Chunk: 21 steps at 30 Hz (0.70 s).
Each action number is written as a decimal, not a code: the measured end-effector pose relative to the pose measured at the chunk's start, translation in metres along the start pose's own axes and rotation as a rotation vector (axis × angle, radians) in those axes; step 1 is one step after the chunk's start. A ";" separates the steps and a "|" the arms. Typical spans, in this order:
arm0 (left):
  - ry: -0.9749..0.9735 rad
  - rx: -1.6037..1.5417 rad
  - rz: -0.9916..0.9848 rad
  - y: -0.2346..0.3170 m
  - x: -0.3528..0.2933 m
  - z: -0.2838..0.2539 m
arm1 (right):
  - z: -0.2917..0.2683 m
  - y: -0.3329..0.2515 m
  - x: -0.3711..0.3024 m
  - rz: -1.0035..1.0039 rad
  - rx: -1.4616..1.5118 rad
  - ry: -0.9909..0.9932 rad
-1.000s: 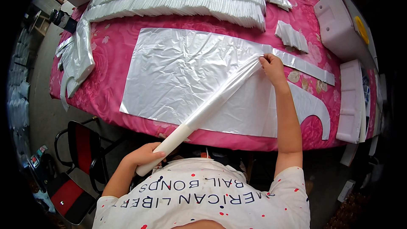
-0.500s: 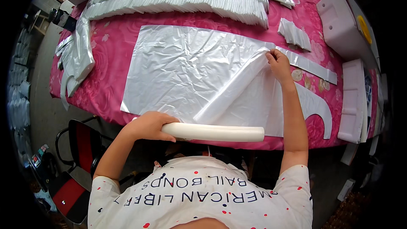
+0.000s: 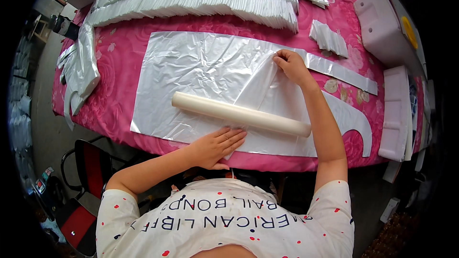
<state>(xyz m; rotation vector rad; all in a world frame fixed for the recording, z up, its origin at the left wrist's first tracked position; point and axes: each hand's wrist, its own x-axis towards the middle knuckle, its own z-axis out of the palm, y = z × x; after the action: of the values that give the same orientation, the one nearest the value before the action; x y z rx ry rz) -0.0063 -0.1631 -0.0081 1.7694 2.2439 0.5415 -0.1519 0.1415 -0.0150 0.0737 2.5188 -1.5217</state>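
A white plastic bag (image 3: 186, 62), thin and wrinkled, lies spread flat with its handle end toward the right. Across it rests a cream-coloured tube (image 3: 239, 115), tilted down to the right, with its right end close to my right forearm. My right hand (image 3: 290, 65) pinches a raised fold of the film beyond the tube. On the near edge of the bag my left hand (image 3: 217, 147) lies flat, fingers stretched to the right just below the tube, holding nothing.
Long rows of folded white bags (image 3: 201, 2) fill the far side of the pink flowered tablecloth (image 3: 117, 62). Small folded stacks (image 3: 329, 38) lie at the right, before white foam boxes (image 3: 394, 112). A pile of bags (image 3: 83, 69) sits left; chairs (image 3: 91, 162) stand below.
My left hand has let go of the tube and now presses flat on the bag. The tube has moved away from me onto the bag. My right hand has drawn the fold leftward.
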 end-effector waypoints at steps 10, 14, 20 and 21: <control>-0.052 0.065 -0.163 0.029 0.003 0.022 | 0.044 -0.055 -0.105 -0.405 -0.414 0.241; -0.055 0.072 -0.200 0.039 0.005 0.025 | 0.086 -0.047 -0.171 -0.365 -0.584 0.061; -0.016 0.051 -0.199 0.040 0.003 0.027 | 0.044 -0.015 -0.161 -0.322 -0.766 0.318; -0.001 0.016 -0.188 0.038 0.003 0.025 | 0.028 -0.001 -0.154 -0.291 -0.848 0.407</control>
<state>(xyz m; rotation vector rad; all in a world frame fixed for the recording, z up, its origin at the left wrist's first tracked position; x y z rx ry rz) 0.0368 -0.1492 -0.0142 1.5427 2.3872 0.4852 0.0026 0.1258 0.0028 -0.1275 3.3988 -0.4001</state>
